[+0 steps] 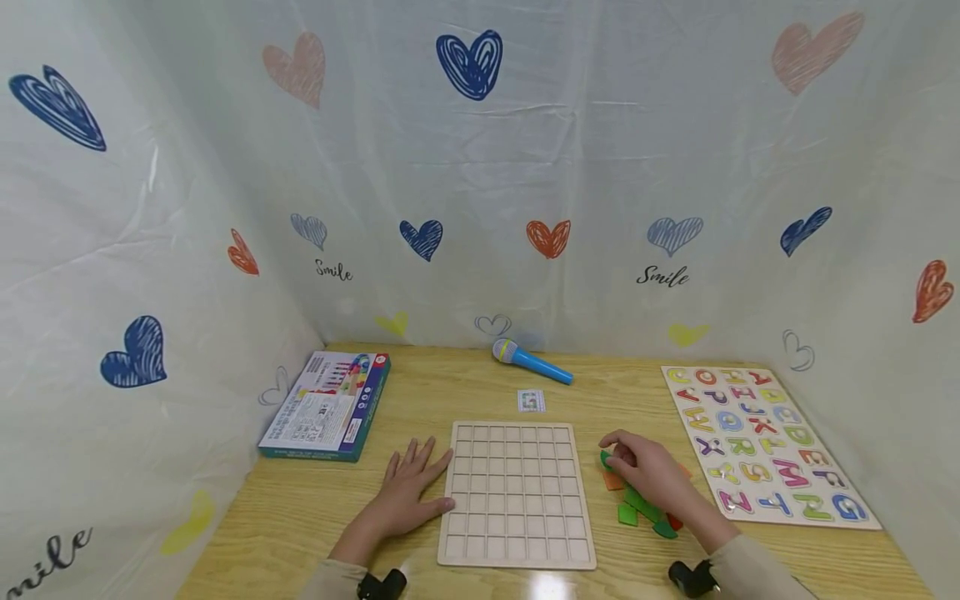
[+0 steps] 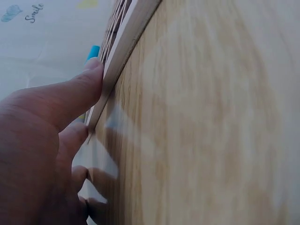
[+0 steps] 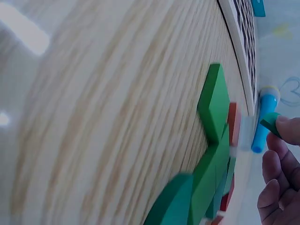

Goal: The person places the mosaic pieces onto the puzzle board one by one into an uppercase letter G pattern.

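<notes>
A light wooden grid board (image 1: 517,493) lies at the middle of the table. My left hand (image 1: 411,493) rests beside it with fingers spread, thumb and index fingertip touching its left edge; the left wrist view shows the thumb against the board's side (image 2: 123,49). Right of the board, my right hand (image 1: 654,473) pinches a small green piece (image 3: 270,123) with a curved edge between thumb and fingertips. Below that hand lies a loose pile of flat pieces: a green square (image 1: 627,514), a dark green curved piece (image 1: 664,529), an orange piece (image 1: 612,481) and some red, partly hidden by the hand.
An alphabet puzzle board (image 1: 772,450) lies at the right. A flat box (image 1: 326,406) sits at the left. Behind the grid board are a small printed card (image 1: 532,401) and a blue toy microphone (image 1: 534,362). A heart-patterned curtain (image 1: 480,167) stands around the table.
</notes>
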A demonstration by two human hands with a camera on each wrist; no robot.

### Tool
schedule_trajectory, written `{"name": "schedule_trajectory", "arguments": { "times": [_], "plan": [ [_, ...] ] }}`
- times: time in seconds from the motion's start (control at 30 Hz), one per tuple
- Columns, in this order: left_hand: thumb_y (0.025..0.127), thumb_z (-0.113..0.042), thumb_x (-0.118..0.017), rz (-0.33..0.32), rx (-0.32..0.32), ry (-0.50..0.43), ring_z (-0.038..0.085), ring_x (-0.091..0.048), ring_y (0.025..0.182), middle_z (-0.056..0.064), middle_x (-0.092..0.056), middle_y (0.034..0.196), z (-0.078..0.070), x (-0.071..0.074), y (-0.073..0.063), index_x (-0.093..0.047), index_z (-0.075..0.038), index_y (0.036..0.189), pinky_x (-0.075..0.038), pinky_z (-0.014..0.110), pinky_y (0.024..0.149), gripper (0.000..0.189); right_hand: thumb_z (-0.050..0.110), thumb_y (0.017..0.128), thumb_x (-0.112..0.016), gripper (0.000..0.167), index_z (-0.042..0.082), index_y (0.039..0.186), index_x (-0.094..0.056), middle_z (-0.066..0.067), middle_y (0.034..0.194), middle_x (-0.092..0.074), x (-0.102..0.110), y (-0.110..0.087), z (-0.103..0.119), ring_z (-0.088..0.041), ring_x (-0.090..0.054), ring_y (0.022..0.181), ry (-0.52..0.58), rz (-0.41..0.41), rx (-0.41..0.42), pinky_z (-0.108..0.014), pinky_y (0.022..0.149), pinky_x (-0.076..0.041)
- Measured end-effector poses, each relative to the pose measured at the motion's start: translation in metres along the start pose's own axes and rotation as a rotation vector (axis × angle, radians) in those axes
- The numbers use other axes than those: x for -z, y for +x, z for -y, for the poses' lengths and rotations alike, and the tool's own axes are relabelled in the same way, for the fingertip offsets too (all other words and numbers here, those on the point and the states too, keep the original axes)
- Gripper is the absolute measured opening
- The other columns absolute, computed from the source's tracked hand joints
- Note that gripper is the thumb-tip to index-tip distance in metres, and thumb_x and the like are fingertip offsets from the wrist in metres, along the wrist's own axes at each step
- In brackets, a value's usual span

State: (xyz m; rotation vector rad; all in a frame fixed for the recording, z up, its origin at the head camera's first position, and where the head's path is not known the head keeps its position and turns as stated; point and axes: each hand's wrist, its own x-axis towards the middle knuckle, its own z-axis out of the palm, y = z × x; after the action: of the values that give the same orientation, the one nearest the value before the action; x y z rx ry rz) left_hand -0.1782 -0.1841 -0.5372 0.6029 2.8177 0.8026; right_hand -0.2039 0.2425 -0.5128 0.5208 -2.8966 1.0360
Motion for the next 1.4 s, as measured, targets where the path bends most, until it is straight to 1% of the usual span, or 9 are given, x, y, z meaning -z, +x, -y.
{"name": "schedule_trajectory", "arguments": {
  "times": [0.1, 0.17, 0.3, 0.47, 0.63, 0.83, 1.03, 1.27, 1.4],
  "plan": [
    [0.094, -0.056, -0.065, 0.003, 0.002, 0.002, 0.049, -0.002, 0.153, 0.022, -0.017, 0.167, 0.001, -0.001, 0.001, -0.039, -0.017, 0.158, 0.005, 0.069, 0.118, 0.079, 0.012, 0.099, -0.067, 0.020, 0.012, 0.119, -0.071, 0.010, 0.078, -0.055, -0.006, 0.007, 0.006, -0.003, -0.046, 0.063, 0.017, 0.023, 0.009, -0.024, 0.057, -0.042],
    [0.093, -0.058, -0.065, 0.009, 0.007, 0.000, 0.048, -0.001, 0.153, 0.021, -0.016, 0.167, 0.003, -0.002, 0.001, -0.039, -0.018, 0.159, 0.006, 0.068, 0.118, 0.081, 0.012, 0.100, -0.066, 0.020, 0.013, 0.118, -0.072, 0.010, 0.079, -0.056, -0.012, 0.011, 0.009, -0.003, -0.047, 0.063, 0.020, 0.036, 0.015, -0.024, 0.057, -0.042],
    [0.093, -0.059, -0.065, 0.015, 0.013, 0.000, 0.047, -0.001, 0.153, 0.020, -0.016, 0.168, 0.003, -0.003, 0.001, -0.038, -0.019, 0.159, 0.006, 0.067, 0.118, 0.082, 0.014, 0.100, -0.067, 0.016, 0.015, 0.114, -0.071, 0.010, 0.081, -0.058, -0.023, 0.021, 0.017, -0.004, -0.050, 0.067, 0.032, 0.055, 0.020, -0.023, 0.061, -0.045],
    [0.092, -0.058, -0.066, 0.012, 0.010, -0.008, 0.047, -0.001, 0.153, 0.020, -0.016, 0.168, 0.003, -0.002, 0.001, -0.038, -0.019, 0.159, 0.007, 0.068, 0.118, 0.082, 0.017, 0.099, -0.068, 0.013, 0.016, 0.112, -0.069, 0.011, 0.083, -0.061, -0.040, 0.036, 0.027, -0.003, -0.055, 0.071, 0.078, 0.079, 0.035, -0.024, 0.065, -0.048],
    [0.092, -0.058, -0.066, 0.011, 0.013, -0.001, 0.046, -0.001, 0.154, 0.019, -0.016, 0.168, 0.005, -0.003, 0.001, -0.038, -0.019, 0.159, 0.007, 0.067, 0.118, 0.082, 0.021, 0.100, -0.068, 0.013, 0.017, 0.112, -0.067, 0.010, 0.084, -0.061, -0.056, 0.051, 0.039, -0.006, -0.055, 0.071, 0.153, 0.114, 0.037, -0.025, 0.064, -0.048],
    [0.092, -0.059, -0.065, 0.008, 0.011, -0.001, 0.046, -0.001, 0.154, 0.019, -0.016, 0.168, 0.007, -0.003, 0.001, -0.038, -0.020, 0.159, 0.008, 0.068, 0.118, 0.082, 0.018, 0.101, -0.066, 0.013, 0.013, 0.113, -0.068, 0.007, 0.084, -0.062, -0.072, 0.070, 0.055, -0.008, -0.055, 0.069, 0.210, 0.150, 0.081, -0.026, 0.063, -0.048],
    [0.092, -0.058, -0.066, 0.000, 0.015, -0.012, 0.046, -0.002, 0.154, 0.019, -0.017, 0.168, 0.004, -0.003, 0.001, -0.039, -0.021, 0.159, 0.007, 0.068, 0.118, 0.081, 0.013, 0.100, -0.065, 0.012, 0.009, 0.111, -0.068, 0.007, 0.084, -0.063, -0.084, 0.085, 0.071, -0.007, -0.054, 0.068, 0.229, 0.175, 0.115, -0.025, 0.063, -0.048],
    [0.092, -0.059, -0.065, 0.009, 0.028, -0.004, 0.046, -0.002, 0.154, 0.019, -0.017, 0.168, 0.001, -0.001, 0.002, -0.039, -0.021, 0.159, 0.006, 0.067, 0.118, 0.081, 0.015, 0.100, -0.066, 0.011, 0.014, 0.110, -0.069, 0.008, 0.084, -0.061, -0.096, 0.099, 0.085, -0.009, -0.054, 0.072, 0.224, 0.209, 0.118, -0.026, 0.066, -0.048],
    [0.092, -0.058, -0.066, 0.008, 0.023, -0.011, 0.047, -0.002, 0.154, 0.019, -0.017, 0.168, 0.001, 0.000, 0.001, -0.039, -0.020, 0.159, 0.006, 0.068, 0.118, 0.081, 0.014, 0.100, -0.065, 0.013, 0.012, 0.113, -0.069, 0.006, 0.084, -0.062, -0.101, 0.104, 0.091, -0.010, -0.054, 0.070, 0.250, 0.233, 0.126, -0.027, 0.065, -0.048]
  ]
}}
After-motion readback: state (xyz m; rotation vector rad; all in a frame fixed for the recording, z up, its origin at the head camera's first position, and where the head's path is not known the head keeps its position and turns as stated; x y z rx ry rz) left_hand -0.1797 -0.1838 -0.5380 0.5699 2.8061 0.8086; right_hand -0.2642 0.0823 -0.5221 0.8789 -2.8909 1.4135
